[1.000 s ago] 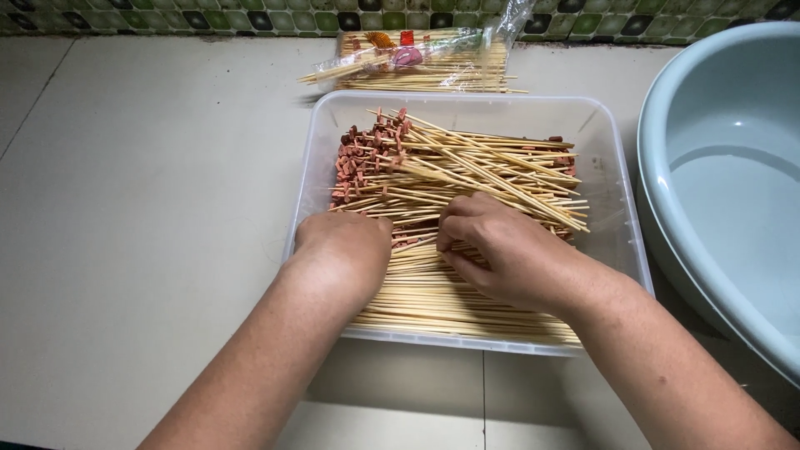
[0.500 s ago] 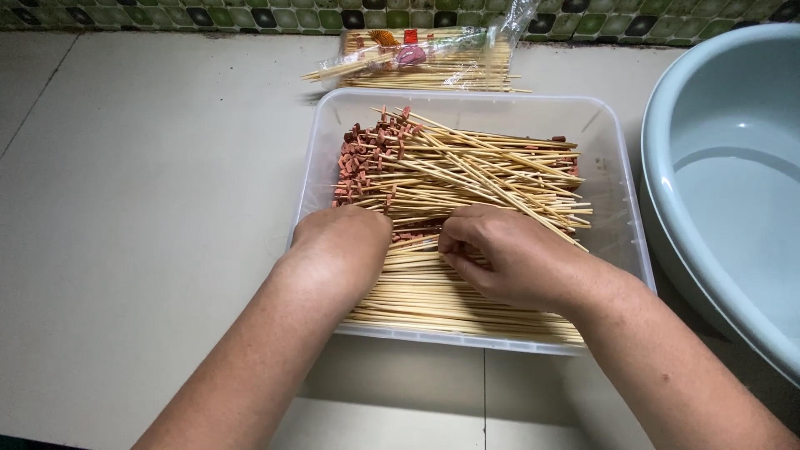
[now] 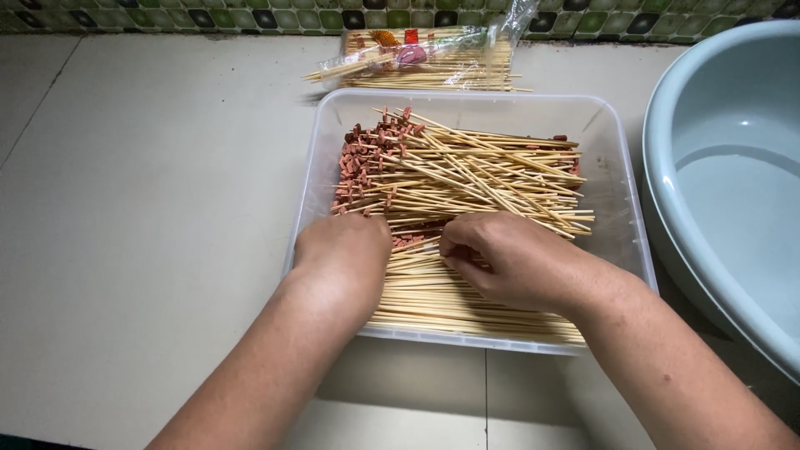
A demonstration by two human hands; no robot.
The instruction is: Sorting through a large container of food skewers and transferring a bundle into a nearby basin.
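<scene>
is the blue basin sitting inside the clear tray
No, the blue basin stands on the tiled surface to the right of the clear tray, outside its rim.

Pale beige tiles [image 3: 150,208] are covering the floor, with thin dark grout lines [image 3: 487,408] running between them. A strip of small green and black mosaic tiles [image 3: 208,17] is running along the far edge. Soft, even light is falling across the tiles, and a faint shadow is lying along the near grout seam.
</scene>
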